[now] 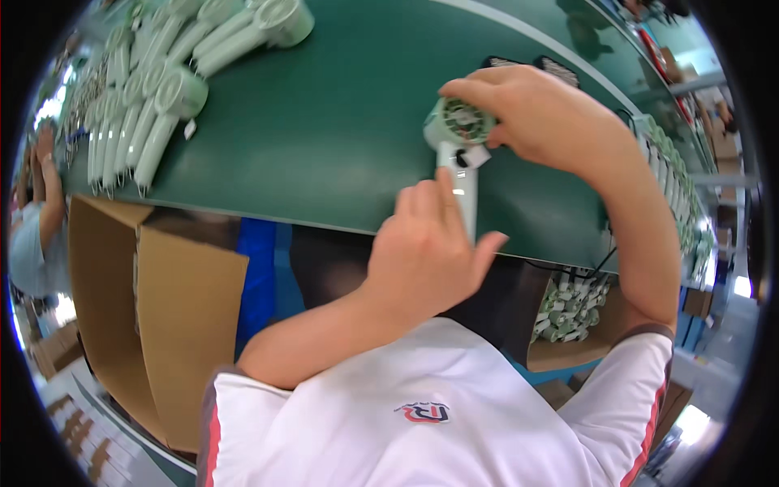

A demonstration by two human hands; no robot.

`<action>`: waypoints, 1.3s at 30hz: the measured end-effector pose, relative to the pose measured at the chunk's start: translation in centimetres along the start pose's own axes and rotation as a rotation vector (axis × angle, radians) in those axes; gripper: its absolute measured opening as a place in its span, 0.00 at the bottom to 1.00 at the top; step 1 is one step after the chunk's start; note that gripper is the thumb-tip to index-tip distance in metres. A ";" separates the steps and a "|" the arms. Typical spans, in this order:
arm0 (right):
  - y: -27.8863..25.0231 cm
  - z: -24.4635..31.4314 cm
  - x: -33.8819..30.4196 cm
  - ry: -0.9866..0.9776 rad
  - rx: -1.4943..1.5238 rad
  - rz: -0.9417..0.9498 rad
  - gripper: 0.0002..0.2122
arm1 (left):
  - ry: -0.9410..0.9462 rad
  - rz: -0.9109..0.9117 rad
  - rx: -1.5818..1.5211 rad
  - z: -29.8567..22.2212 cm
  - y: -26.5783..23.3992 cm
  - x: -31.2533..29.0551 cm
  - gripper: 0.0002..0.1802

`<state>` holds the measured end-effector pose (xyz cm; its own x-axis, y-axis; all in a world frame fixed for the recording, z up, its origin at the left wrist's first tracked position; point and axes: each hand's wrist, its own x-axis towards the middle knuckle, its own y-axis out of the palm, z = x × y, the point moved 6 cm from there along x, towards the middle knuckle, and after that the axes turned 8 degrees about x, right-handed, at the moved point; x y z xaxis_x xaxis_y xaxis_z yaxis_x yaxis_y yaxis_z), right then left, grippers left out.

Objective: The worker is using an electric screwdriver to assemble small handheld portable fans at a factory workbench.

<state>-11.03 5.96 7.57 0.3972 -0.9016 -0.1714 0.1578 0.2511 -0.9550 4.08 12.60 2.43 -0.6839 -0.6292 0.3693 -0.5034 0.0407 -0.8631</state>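
Observation:
A pale green and white handheld fan is held over the green worktable, its round head away from me and its handle toward me. The head shows an exposed, vaned inside. Around the handle's near end is my left hand, fingers along its left side and thumb on the right. My right hand reaches round from the right and clasps the head's rim with fingers and thumb. A small white tag and a black spot lie just below the head. The handle's lower end is partly hidden by my left hand.
Several similar fans lie in rows at the left. Dark patterned pieces sit beyond my right hand. An open cardboard box stands at the left below the table; another box at the right holds small green-white parts. Another person's arm shows far left.

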 end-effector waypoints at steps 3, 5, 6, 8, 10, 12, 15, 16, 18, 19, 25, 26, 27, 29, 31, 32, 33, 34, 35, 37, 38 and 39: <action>-0.7 0.1 -0.2 0.030 -0.027 0.024 0.32 | -0.004 -0.041 -0.184 2.6 -0.9 1.3 0.32; -0.4 0.0 0.0 0.011 -0.024 0.058 0.32 | -0.008 0.054 -0.306 6.4 -1.9 4.3 0.27; -0.7 0.0 -0.2 0.004 -0.034 0.063 0.33 | -0.036 0.158 -0.342 8.6 -1.9 6.4 0.29; -1.3 0.5 0.4 0.020 -0.006 0.109 0.34 | 0.070 0.084 -0.560 13.4 0.4 9.6 0.27; -1.1 0.3 1.0 0.020 0.014 0.153 0.34 | 0.114 0.601 -0.826 13.5 0.0 13.3 0.60; -1.1 0.4 1.3 -0.012 0.010 0.140 0.32 | 0.164 0.610 -0.938 12.9 1.2 14.9 0.57; -1.1 0.4 1.2 -0.077 -0.023 0.107 0.28 | 0.271 0.814 -1.153 10.8 3.7 15.8 0.49; -1.2 0.4 0.8 -0.105 -0.059 0.081 0.26 | 0.296 0.829 -1.168 10.1 4.5 16.4 0.49; -3.2 2.8 1.7 -0.175 -0.098 0.120 0.20 | 0.417 0.902 -1.277 9.4 4.4 16.2 0.43; -3.5 3.7 1.7 -0.230 -0.139 0.160 0.17 | 0.448 0.918 -1.295 8.6 5.2 16.0 0.43; -0.5 1.3 1.0 -0.054 0.026 0.119 0.21 | 0.440 0.779 -1.168 9.2 6.9 15.0 0.47; -0.3 0.8 0.7 0.011 0.059 0.014 0.24 | 0.473 0.718 -1.204 9.1 6.9 15.0 0.41; -0.6 1.3 0.5 -0.110 -0.128 -0.020 0.23 | 0.481 0.705 -1.215 9.2 7.1 15.2 0.41; -0.7 0.4 0.3 -0.121 -0.093 -0.022 0.23 | 0.474 0.708 -1.228 8.9 7.1 15.2 0.40; -0.9 -0.3 0.5 -0.086 0.132 -0.026 0.23 | 0.443 0.750 -1.273 9.1 6.9 15.5 0.47; -1.3 -0.5 0.6 -0.082 0.148 -0.026 0.23 | 0.489 0.710 -1.241 9.3 7.0 16.0 0.46; -2.0 0.1 0.5 -0.213 0.077 -0.022 0.17 | 0.455 0.746 -1.182 9.6 7.5 15.7 0.46; -2.8 0.6 0.1 -0.337 -0.013 -0.027 0.15 | 0.442 0.776 -1.113 8.9 6.8 16.2 0.47; -1.5 -0.1 -0.3 -0.090 -0.043 -0.025 0.23 | 0.445 0.779 -1.158 8.7 6.7 16.3 0.44; -0.4 -1.1 0.1 -0.134 0.011 -0.051 0.21 | 0.416 0.784 -1.210 8.8 6.8 15.9 0.42; 0.0 -1.0 -0.1 -0.134 -0.011 -0.057 0.20 | 0.436 0.770 -1.179 8.8 6.6 15.8 0.45; 0.0 -1.0 -1.0 -0.107 0.133 -0.099 0.22 | 0.451 0.783 -1.190 8.5 6.5 15.7 0.47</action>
<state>-12.30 6.51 7.46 0.4663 -0.8835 -0.0443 0.3167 0.2135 -0.9242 -5.49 -3.60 -0.34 -0.9667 0.1279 0.2215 0.0858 0.9779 -0.1904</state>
